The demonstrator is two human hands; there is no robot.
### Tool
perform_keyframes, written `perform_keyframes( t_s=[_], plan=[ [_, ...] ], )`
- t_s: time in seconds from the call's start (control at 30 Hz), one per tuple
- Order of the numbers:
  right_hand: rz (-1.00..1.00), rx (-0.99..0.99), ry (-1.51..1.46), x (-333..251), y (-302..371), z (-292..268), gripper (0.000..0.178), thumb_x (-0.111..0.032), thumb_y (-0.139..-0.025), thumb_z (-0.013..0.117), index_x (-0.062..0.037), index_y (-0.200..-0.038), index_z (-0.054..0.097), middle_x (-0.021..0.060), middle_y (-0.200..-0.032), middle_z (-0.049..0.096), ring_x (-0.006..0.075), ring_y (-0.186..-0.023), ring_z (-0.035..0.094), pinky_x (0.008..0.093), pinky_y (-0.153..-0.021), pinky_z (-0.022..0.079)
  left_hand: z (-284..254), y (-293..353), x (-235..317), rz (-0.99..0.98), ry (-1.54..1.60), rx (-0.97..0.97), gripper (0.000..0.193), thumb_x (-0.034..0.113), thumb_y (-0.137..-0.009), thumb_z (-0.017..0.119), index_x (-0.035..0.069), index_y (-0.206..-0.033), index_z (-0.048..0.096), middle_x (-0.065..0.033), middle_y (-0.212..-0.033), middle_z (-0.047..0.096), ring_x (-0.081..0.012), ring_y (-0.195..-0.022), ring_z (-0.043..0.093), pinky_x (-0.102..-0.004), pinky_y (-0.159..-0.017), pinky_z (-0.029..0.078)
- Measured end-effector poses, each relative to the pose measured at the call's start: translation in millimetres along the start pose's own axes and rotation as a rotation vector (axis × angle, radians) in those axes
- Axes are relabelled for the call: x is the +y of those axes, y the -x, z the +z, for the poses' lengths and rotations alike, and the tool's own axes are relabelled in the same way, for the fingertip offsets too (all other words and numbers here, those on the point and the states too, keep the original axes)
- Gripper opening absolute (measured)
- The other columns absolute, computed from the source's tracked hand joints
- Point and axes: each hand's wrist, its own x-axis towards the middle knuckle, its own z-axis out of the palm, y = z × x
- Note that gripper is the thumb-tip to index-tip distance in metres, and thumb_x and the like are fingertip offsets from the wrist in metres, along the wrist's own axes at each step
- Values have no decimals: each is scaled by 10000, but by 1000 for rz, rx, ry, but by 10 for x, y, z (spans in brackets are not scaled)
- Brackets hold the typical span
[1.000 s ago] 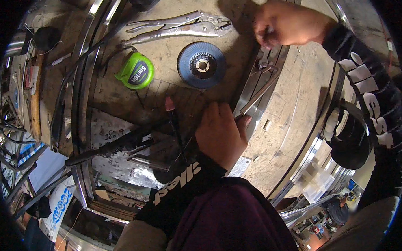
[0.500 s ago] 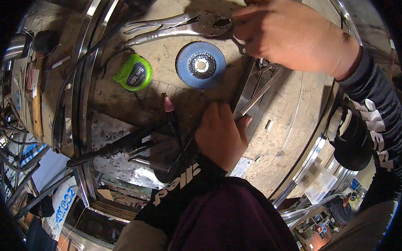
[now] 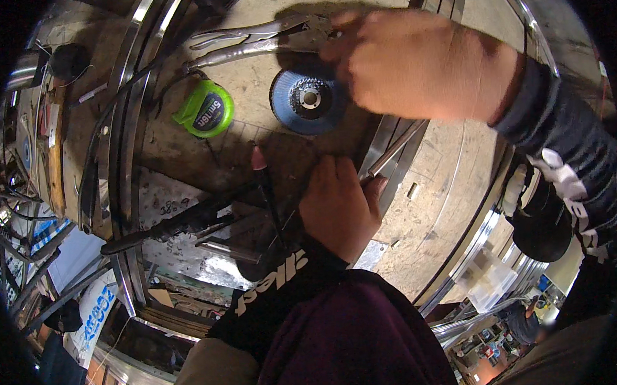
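My left hand (image 3: 338, 208) is closed at the near end of a shiny metal bar (image 3: 387, 146), thumb over the bar and fingers curled at its left side. A thin metal rod (image 3: 395, 149) lies slantwise on the bar, running up beneath my right hand (image 3: 406, 64). That hand is curled above the bar, its fingertips by the jaws of the locking pliers (image 3: 240, 52); whatever it grips is hidden. Below those fingers lies a blue flap disc (image 3: 298, 114). A green tape measure (image 3: 208, 111) sits to the disc's left.
A welding torch (image 3: 259, 160) with a pink nozzle points up, left of my left hand. Its black cable (image 3: 165, 226) crosses a marked metal plate (image 3: 164, 192). Long metal rails (image 3: 129, 97) run along the left; a hammer (image 3: 57, 148) lies beyond. A person (image 3: 524, 321) is at lower right.
My right hand has moved left and slightly nearer, now partly covering the pliers' jaws and shading the flap disc. My left hand stays in place.
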Motion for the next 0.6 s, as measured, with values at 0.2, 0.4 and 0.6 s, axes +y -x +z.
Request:
perform_keyframes(
  t_s=[0.2, 0.4, 0.6],
  plan=[
    [290, 15, -871, 442, 420, 797, 115, -5, -747, 798, -63, -844, 779, 102, -919, 735, 290, -958, 727, 406, -838, 594, 15, -8, -17, -13, -10, 28, 452, 395, -857, 838, 42, -991, 590, -186, -965, 617, -417, -813, 679, -514, -640, 551],
    [433, 140, -899, 306, 637, 819, 116, -12, -800, 810, -34, -901, 756, 108, -973, 720, 304, -995, 701, 418, -877, 549, 18, 5, 7, -25, -20, -6, 464, 422, -866, 827, 44, -990, 589, -186, -965, 613, -407, -837, 683, -509, -643, 552],
    [170, 104, -445, 408, 472, 207, 63, -163, -802, 751, -112, -768, 735, 68, -801, 702, 244, -880, 720, 427, -976, 548, 57, 28, -18, 10, -74, 33, 522, 434, -862, 829, 3, -1062, 614, -216, -1037, 644, -423, -880, 695, -499, -688, 570]
  ],
)
